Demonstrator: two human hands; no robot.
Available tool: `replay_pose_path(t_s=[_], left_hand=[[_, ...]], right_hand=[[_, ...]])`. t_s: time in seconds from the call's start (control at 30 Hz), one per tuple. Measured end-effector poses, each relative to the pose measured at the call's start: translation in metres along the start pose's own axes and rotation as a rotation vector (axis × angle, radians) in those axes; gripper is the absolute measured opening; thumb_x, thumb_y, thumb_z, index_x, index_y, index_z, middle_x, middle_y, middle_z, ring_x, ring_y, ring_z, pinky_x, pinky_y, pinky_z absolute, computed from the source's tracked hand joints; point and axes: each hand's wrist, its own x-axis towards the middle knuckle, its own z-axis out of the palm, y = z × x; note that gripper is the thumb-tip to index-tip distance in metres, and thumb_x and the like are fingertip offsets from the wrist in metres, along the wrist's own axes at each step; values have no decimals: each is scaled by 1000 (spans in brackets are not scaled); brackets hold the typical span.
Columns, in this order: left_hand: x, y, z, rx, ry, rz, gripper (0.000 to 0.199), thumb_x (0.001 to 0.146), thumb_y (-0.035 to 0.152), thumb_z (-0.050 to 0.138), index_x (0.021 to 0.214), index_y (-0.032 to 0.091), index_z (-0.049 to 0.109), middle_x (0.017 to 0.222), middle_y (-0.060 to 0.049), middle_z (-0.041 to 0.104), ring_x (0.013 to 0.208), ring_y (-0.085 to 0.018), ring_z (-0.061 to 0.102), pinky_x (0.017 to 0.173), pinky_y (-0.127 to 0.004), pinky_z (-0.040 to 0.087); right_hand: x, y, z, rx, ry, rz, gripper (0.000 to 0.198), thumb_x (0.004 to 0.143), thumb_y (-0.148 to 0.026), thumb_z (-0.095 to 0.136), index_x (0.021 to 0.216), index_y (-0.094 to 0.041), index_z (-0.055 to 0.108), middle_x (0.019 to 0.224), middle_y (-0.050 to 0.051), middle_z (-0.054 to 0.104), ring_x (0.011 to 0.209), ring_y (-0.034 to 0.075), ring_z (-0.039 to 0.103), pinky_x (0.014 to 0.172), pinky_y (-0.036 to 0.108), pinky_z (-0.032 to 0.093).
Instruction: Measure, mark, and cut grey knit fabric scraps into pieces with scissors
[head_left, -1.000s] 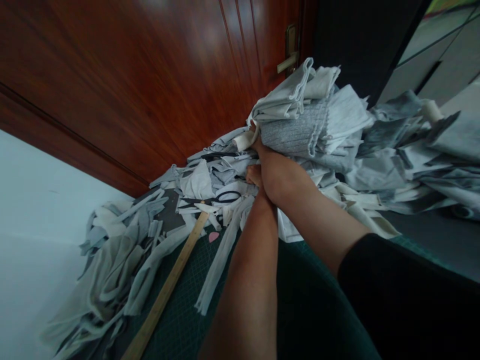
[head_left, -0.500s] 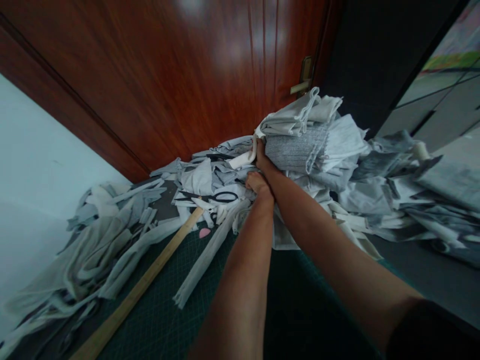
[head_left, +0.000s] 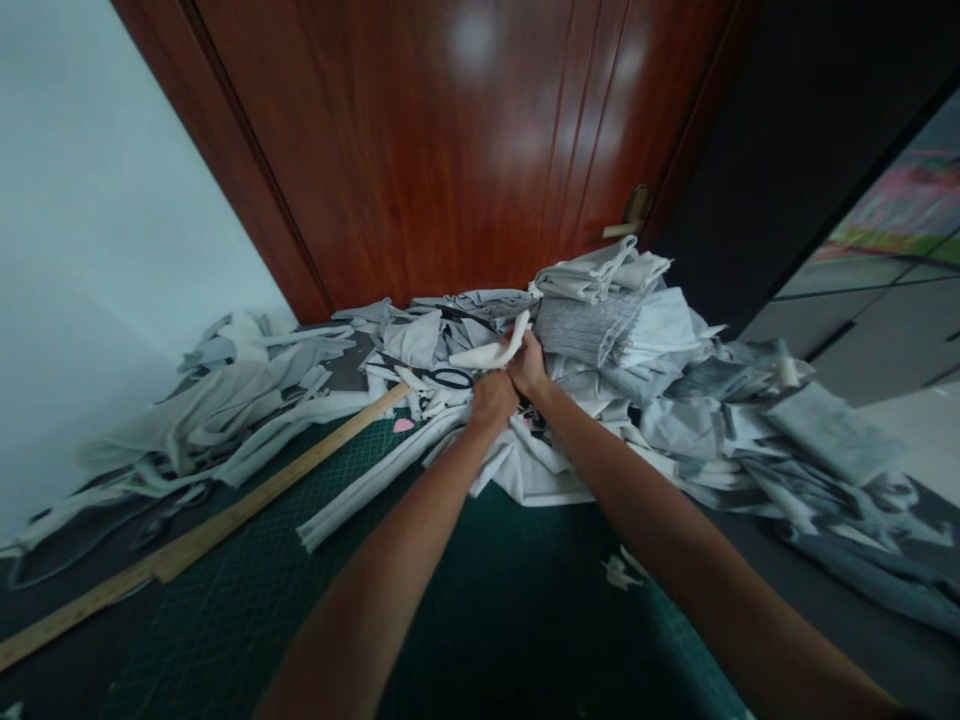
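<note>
My right hand (head_left: pixel 529 366) is closed around a white fabric strip (head_left: pixel 487 354), whose end curls up above the fingers. Right beside it, my left hand (head_left: pixel 495 394) is bent into a fist; whatever lies inside its fingers is hidden. A pale cloth piece (head_left: pixel 529 465) spreads on the green cutting mat (head_left: pixel 247 610) just below both hands. Black-handled scissors (head_left: pixel 450 378) lie among scraps to the left of my left hand. A stack of folded grey and white fabric (head_left: pixel 581 325) rises beyond my right hand.
A long wooden ruler (head_left: pixel 300 465) slants across the mat's left side, with a pink chalk piece (head_left: pixel 403 425) by its far end. Fabric scraps heap up at left (head_left: pixel 202 410) and right (head_left: pixel 832 430). Behind stands a brown wooden door (head_left: pixel 420 150).
Both hands have moved back slightly, and the white strip now stands out above my right hand. The pale cloth below them has spread out. The camera view has shifted.
</note>
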Motion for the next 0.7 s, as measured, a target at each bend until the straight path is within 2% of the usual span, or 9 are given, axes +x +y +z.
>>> replay_pose_path(t_s=[0.07,0.13,0.2,0.33,0.47,0.57,0.63,0.7], left_hand=[[-23,-8,-6,-75,28,41,30,99,30,71,123,14,68,129,-11,70,120,-26,68,106,-51,57],[-48,-17,-13,-177,51,91,18,91,9,68,108,13,72,114,-10,76,111,-25,71,106,-45,56],[-73,-25,-18,-293,87,125,24,86,1,57,96,17,73,99,-5,78,97,-21,73,97,-37,58],[-111,-37,-25,-488,269,101,25,91,10,43,82,20,65,88,-3,73,88,-18,69,87,-32,56],[-116,-44,-22,-602,465,1,19,91,15,39,95,21,56,84,-1,63,74,-16,60,72,-28,53],[-111,-47,-19,-630,593,-59,25,88,16,45,112,22,50,101,-4,61,85,-18,61,79,-31,54],[-112,-45,-18,-622,660,-68,36,84,16,53,118,22,49,117,-8,58,104,-22,60,94,-37,54],[-116,-40,-19,-559,669,-31,47,77,13,61,121,21,51,128,-11,55,125,-28,54,111,-44,47]], right_hand=[[-29,-7,-2,34,-42,57,15,88,-34,57,78,-24,50,61,-6,48,52,12,37,52,24,40],[-57,-12,-8,49,-78,122,15,86,-26,57,75,-24,47,61,-4,49,54,13,42,56,25,45],[-86,-12,-14,40,-104,201,18,86,-22,58,73,-25,45,57,-5,45,54,14,44,56,25,46],[-133,-3,-22,29,-141,282,17,89,-20,65,81,-24,52,56,-8,44,54,12,45,59,23,48],[-146,0,-22,27,-162,298,20,86,-16,70,81,-24,52,59,-8,44,54,10,43,57,21,45],[-141,-2,-20,18,-160,300,26,84,-14,70,76,-23,47,62,-9,44,53,8,38,54,20,41],[-139,-3,-19,2,-172,305,27,83,-15,71,76,-23,46,62,-9,43,51,8,33,53,20,39],[-141,-3,-18,-20,-197,312,27,83,-17,74,77,-23,48,62,-9,43,51,8,29,53,21,39]])
